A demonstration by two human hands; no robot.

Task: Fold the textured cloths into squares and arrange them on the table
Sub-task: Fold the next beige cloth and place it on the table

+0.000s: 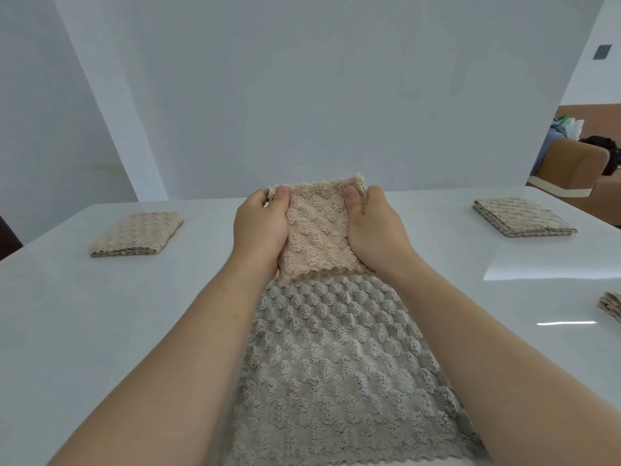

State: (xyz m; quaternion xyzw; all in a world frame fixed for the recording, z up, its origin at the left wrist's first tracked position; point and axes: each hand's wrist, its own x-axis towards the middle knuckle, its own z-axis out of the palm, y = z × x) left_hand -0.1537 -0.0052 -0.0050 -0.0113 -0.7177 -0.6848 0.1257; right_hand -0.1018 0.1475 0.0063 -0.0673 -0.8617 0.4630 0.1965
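Note:
A folded beige textured cloth (317, 232) is lifted over the middle of the white table (100, 314). My left hand (260, 227) grips its left edge and my right hand (376, 230) grips its right edge, both thumbs on top. Under my forearms an unfolded grey-beige textured cloth (336, 371) lies flat and reaches the near edge. One folded square cloth (137, 234) rests at the far left and another (522, 216) at the far right.
Part of another folded cloth (612, 304) shows at the right frame edge. A white wall panel stands behind the table. Brown seating (571, 173) with bags on it is beyond the table's far right corner.

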